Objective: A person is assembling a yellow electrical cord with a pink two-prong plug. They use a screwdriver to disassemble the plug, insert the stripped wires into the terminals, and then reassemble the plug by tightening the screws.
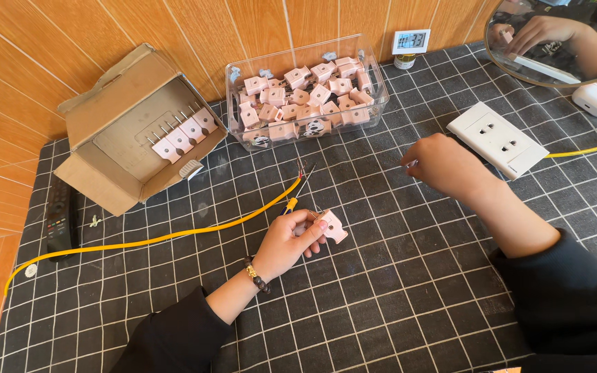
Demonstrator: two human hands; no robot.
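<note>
Pink plastic plug body [332, 226] is sitting in the left hand [288, 242], fingers curled and clamped around it so that one face is pointing out to the right, presumably to keep that side free for access. A small screwdriver with a yellow-and-dark handle [294, 199] is lying just beyond the left hand's knuckles, next to the stripped end of the yellow cable [195, 232]; the bare conductors [303, 168] are fanning out near the centre of the mat, within easy reach of both hands. The cable is running left across the black grid-patterned mat [395, 297] toward the edge near a dark remote control [59, 217]. The right hand [443, 166] is hovering over the mat, well apart from the plug, fingertips pinched together on something tiny and pale, too small to identify. Beyond it a white double wall socket [497, 139] is resting flat with a second yellow lead leaving its right side. At the back, a clear plastic bin [304, 97] is holding a heap of matching pink plugs, and an open cardboard box [133, 128] is holding a neat row of plugs with pins up, apparently kept separate from the loose stock. A small digital display [410, 41] is leaning against the wooden wall.
</note>
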